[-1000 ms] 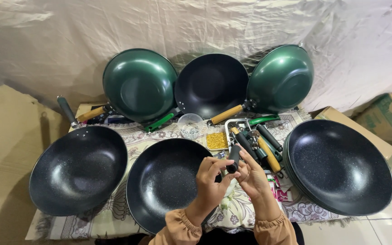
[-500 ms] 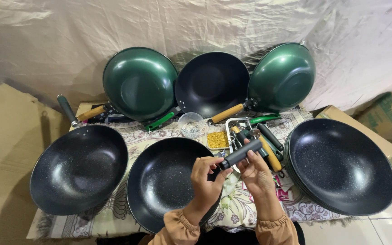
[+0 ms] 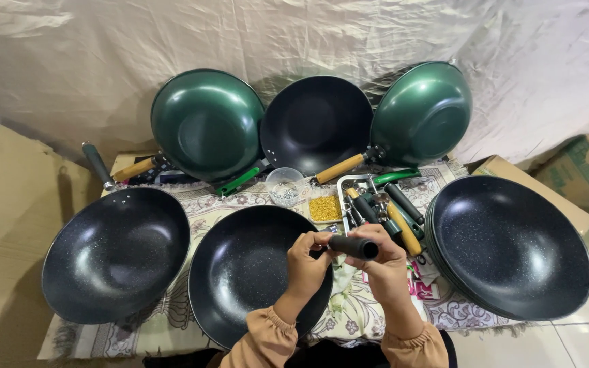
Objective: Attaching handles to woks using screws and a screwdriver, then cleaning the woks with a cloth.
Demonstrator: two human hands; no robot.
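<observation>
Two hands meet just above the near rim of the middle black wok [image 3: 243,272], and between them you hold a black handle [image 3: 353,247] lying roughly level, its round end pointing right. Your left hand [image 3: 306,262] pinches its left end with curled fingertips; your right hand [image 3: 384,267] is wrapped under it, fingers closed round the grip. Your own fingers hide the handle's left end, so you cannot tell what sits there. Both sleeves are cut off by the bottom edge. Beside your right hand, small bits on the patterned cloth [image 3: 349,317] are too blurred to name. To your left lies another black wok [image 3: 116,253], to your right a stack of black woks [image 3: 509,245] reaching over the cloth's edge; they crowd both sides, with little bare cloth between. Just beyond your hands stands a metal tray [image 3: 352,187] of loose handles, partly hidden by your fingers, with a yellow-filled tub [image 3: 324,208] and a clear cup [image 3: 285,186] beside it. Farthest, two green woks [image 3: 207,124] and a dark one [image 3: 316,124] lean against the draped sheet [image 3: 294,34]
</observation>
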